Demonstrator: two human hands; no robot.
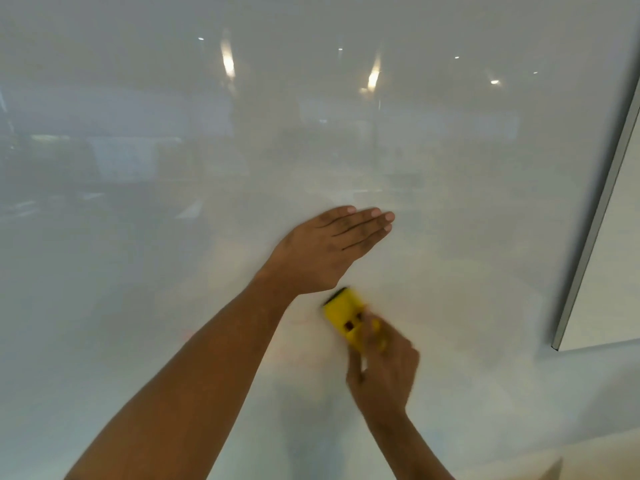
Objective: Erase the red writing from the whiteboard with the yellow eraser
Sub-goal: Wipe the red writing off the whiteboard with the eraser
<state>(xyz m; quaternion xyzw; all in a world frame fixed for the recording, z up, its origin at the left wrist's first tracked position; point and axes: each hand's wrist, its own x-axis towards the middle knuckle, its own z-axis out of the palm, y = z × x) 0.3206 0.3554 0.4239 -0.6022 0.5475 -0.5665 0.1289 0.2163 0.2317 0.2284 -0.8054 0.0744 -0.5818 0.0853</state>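
A glossy whiteboard [138, 237] fills nearly all of my head view. Its smooth, milky surface mirrors a dim room: soft bright spots of ceiling lights along the top, and darker, shapeless blocks across the middle band. A thin grey metal frame edge [595, 216] runs diagonally down the right side and ends at a lower corner; beyond it lies a flat, pale wall [620, 271].

Left hand [329, 249]: laid flat against the board, back toward me, fingers straight and pressed together, tips pointing right. The bare forearm rises from the lower left.

Right hand [384, 365]: blurred, just below and right of the left hand. Its fingers are curled round the lower end of the yellow eraser [344, 315], thumb on the near side.

The yellow eraser is a small rectangular block of hard, shiny plastic with a dark strip along its upper edge and two small dark slots in its face. It is tilted, upper end toward the left wrist, and appears to be against the board just under that wrist.

Red writing [298, 355]: only faint pinkish traces, smeared and unreadable, on the board left of the eraser and beside the left forearm.
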